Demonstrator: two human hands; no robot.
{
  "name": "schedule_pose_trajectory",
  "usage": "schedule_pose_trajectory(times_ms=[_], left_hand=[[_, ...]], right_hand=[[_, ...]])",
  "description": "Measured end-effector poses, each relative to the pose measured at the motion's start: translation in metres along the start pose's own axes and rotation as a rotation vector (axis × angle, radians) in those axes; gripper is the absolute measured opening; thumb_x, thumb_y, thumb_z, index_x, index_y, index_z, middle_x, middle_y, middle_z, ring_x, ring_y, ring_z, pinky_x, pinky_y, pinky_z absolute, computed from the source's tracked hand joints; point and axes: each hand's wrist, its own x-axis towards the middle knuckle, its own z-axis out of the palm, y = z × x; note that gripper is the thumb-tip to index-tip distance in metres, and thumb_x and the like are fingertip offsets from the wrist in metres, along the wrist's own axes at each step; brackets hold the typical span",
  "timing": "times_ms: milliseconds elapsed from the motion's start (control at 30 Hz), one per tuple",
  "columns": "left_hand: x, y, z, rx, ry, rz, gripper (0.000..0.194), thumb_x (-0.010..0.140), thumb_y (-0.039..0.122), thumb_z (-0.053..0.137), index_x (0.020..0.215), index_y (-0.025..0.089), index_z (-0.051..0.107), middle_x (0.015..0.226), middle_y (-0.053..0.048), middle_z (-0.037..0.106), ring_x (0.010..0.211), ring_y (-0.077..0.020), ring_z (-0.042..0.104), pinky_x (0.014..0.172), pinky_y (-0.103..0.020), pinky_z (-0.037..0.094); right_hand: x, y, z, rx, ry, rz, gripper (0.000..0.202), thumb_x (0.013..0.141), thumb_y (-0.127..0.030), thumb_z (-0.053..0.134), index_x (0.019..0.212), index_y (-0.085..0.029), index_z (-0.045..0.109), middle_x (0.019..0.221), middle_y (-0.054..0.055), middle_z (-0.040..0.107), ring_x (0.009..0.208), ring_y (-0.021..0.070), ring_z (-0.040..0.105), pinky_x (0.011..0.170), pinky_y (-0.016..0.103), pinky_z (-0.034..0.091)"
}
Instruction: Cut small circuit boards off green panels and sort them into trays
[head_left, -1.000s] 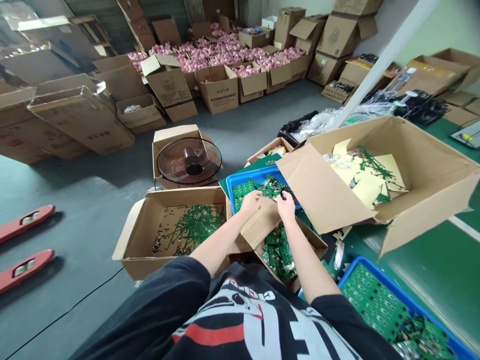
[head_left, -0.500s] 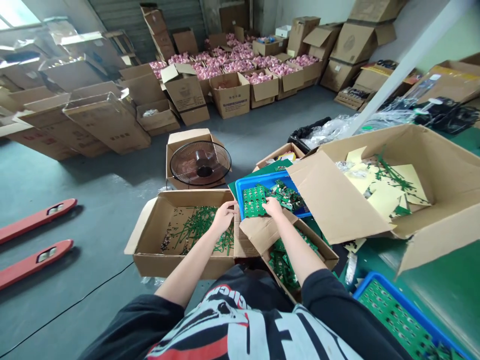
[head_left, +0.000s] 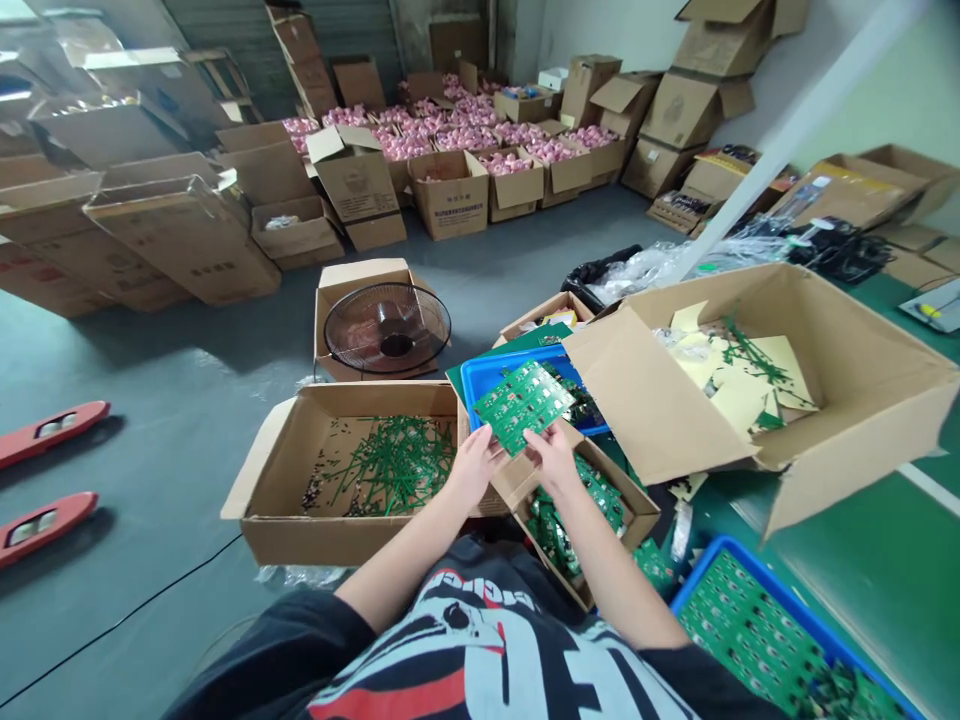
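Note:
A green circuit board panel (head_left: 525,403) is held up in front of me, tilted, above the near side of a blue tray (head_left: 474,375). My left hand (head_left: 478,465) pinches its lower left edge. Thumb and fingers of my right hand (head_left: 551,457) grip its lower right part. More boards (head_left: 577,400) lie in the tray behind the panel. Under my right forearm is a small cardboard box (head_left: 643,508) holding green boards (head_left: 600,490). To the left stands a wide open carton (head_left: 322,533) with thin green strips (head_left: 397,460) and small dark bits inside.
A black fan (head_left: 388,328) lies face up on a box beyond the carton. On the right, a large carton (head_left: 862,340) holds yellow sheets and green scraps. Another blue tray (head_left: 724,545) of boards sits lower right. Red pallet-jack forks (head_left: 52,430) reach in from the left.
The panel has been lifted off the tray and turned at a slant. My left hand has moved right from the carton's edge to take hold of it. The view has shifted slightly.

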Motion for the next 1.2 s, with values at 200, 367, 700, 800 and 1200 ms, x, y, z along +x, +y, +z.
schedule_pose_trajectory(times_ms=[200, 367, 700, 800, 1200], left_hand=[[-0.001, 0.010, 0.013, -0.045, -0.041, 0.012, 0.039, 0.063, 0.039, 0.071, 0.093, 0.018, 0.060, 0.098, -0.006, 0.068, 0.086, -0.0204, 0.064, 0.081, -0.035, 0.049], [-0.005, 0.030, 0.010, 0.041, -0.124, 0.010, 0.038, 0.056, 0.035, 0.076, 0.085, 0.014, 0.064, 0.088, -0.007, 0.070, 0.085, -0.0218, 0.064, 0.084, -0.037, 0.047], [-0.009, 0.028, 0.019, 0.212, -0.191, -0.018, 0.044, 0.046, 0.025, 0.082, 0.085, 0.013, 0.067, 0.081, -0.008, 0.071, 0.082, -0.0242, 0.065, 0.085, -0.044, 0.046], [-0.008, 0.025, 0.018, 0.214, -0.153, 0.019, 0.043, 0.044, 0.027, 0.082, 0.082, 0.012, 0.067, 0.083, -0.008, 0.071, 0.081, -0.0247, 0.065, 0.083, -0.044, 0.047], [-0.001, 0.012, 0.019, 0.271, -0.028, 0.041, 0.038, 0.039, 0.025, 0.082, 0.073, 0.013, 0.068, 0.073, -0.006, 0.070, 0.074, -0.0238, 0.065, 0.078, -0.041, 0.049]], right_hand=[[-0.031, -0.011, -0.013, -0.040, -0.153, 0.001, 0.049, 0.056, -0.037, 0.074, 0.098, -0.020, 0.055, 0.098, 0.006, 0.065, 0.090, 0.0238, 0.062, 0.077, 0.038, 0.051], [-0.021, -0.046, -0.042, 0.029, -0.077, -0.003, 0.051, 0.071, -0.054, 0.057, 0.109, -0.022, 0.052, 0.101, 0.006, 0.066, 0.092, 0.0235, 0.062, 0.073, 0.037, 0.053], [-0.014, -0.051, -0.026, -0.510, -0.018, -0.262, 0.040, 0.070, -0.044, 0.063, 0.099, -0.017, 0.058, 0.105, 0.010, 0.064, 0.098, 0.0248, 0.059, 0.089, 0.042, 0.043], [-0.012, -0.046, -0.028, -0.623, 0.012, -0.333, 0.041, 0.070, -0.045, 0.061, 0.099, -0.016, 0.058, 0.104, 0.012, 0.064, 0.096, 0.0253, 0.059, 0.087, 0.042, 0.043], [-0.010, -0.025, -0.029, -0.696, 0.093, -0.354, 0.038, 0.073, -0.047, 0.054, 0.095, -0.016, 0.057, 0.105, 0.014, 0.063, 0.098, 0.0276, 0.058, 0.085, 0.043, 0.044]])
